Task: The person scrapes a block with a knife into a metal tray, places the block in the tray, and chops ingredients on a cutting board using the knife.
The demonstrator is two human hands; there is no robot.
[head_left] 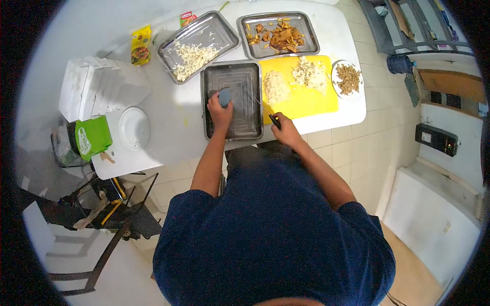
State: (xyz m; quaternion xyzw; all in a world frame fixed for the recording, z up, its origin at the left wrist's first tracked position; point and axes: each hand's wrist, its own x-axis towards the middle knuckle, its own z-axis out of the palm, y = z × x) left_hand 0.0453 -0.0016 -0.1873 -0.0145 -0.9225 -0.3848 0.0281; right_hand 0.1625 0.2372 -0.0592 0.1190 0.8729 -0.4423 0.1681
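Note:
Over the dark metal tray (pixel 245 127) in the middle, my left hand (pixel 220 113) is closed around a small blue-grey object (pixel 224 97) that I cannot identify. My right hand (pixel 287 131), at the tray's right edge, grips the black handle of a knife (pixel 275 121); its thin blade points up and left over the tray. Right of the tray lies a yellow cutting board (pixel 306 106) with two piles of chopped pale food (pixel 276 87). A white plate (pixel 348 79) of brown shredded food stands beside the board.
Behind are a metal tray with pale pieces (pixel 193 60) and another with browned pieces (pixel 286 38). To the left are white boxes (pixel 84 91), a white plate (pixel 134 128), a yellow packet (pixel 141 46) and a green package (pixel 93 137). A chair (pixel 94 270) stands lower left.

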